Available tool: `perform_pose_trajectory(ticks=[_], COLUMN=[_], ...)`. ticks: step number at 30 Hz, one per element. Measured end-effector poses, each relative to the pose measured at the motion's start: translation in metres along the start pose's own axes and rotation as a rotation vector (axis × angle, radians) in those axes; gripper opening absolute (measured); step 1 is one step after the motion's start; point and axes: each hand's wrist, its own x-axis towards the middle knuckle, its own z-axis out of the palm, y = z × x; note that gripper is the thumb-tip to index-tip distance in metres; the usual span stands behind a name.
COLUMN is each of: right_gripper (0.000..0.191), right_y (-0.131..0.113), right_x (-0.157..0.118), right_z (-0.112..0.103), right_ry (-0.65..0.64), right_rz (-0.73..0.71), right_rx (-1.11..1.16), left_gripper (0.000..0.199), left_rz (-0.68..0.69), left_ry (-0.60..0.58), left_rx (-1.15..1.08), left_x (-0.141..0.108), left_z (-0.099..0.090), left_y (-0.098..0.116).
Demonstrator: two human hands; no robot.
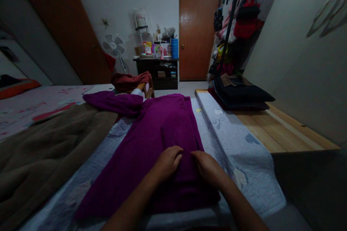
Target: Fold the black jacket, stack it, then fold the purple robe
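Note:
A purple garment (151, 140) lies spread on the pale patterned bedding, one sleeve stretched out to the left and its right side folded inward. My left hand (168, 162) rests on the middle of the cloth, fingers curled and thumb close to them. Near the garment's right edge, my right hand (208, 166) has its fingertips pinched together on the purple fabric. A small gap separates the two hands.
A brown fleece piece (59, 140) covers the bed at left. Dark folded clothes (241, 92) are stacked on a wooden board (265, 130) at right. A reddish cloth (130, 80) hangs over a wooden frame beyond the garment.

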Motion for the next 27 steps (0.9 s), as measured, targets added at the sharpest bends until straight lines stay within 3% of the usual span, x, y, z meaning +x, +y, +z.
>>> perform_pose_trajectory(ticks=[5,8,10,16,20,23,27], right_gripper=[0.052,0.055,0.055,0.055,0.056,0.056,0.055], right_y=[-0.001,0.001,0.004,0.016,0.018,0.019,0.021], right_x=[0.049,0.078,0.089,0.091,0.091,0.092,0.092], right_z=[-0.007,0.005,0.017,0.044,0.047,0.049,0.054], right_ry=[0.231,0.284,0.247,0.139,0.149,0.164,0.168], right_rz=[-0.058,-0.046,0.005,0.093,0.097,0.1,0.119], right_rx=[-0.018,-0.116,-0.181,-0.275,-0.279,-0.267,-0.221], left_gripper=[0.038,0.045,0.047,0.052,0.049,0.048,0.054], left_rz=[-0.048,-0.103,-0.127,-0.163,-0.223,-0.271,-0.237], left_ry=[0.183,0.165,0.123,0.062,0.146,0.206,0.247], left_rx=[0.148,0.253,0.287,0.32,0.301,0.272,0.289], left_x=[0.051,0.081,0.098,0.144,0.174,0.185,0.184], left_z=[-0.009,-0.007,-0.005,-0.002,0.003,0.015,0.033], left_y=[-0.022,-0.036,-0.045,-0.064,-0.068,-0.074,-0.085])
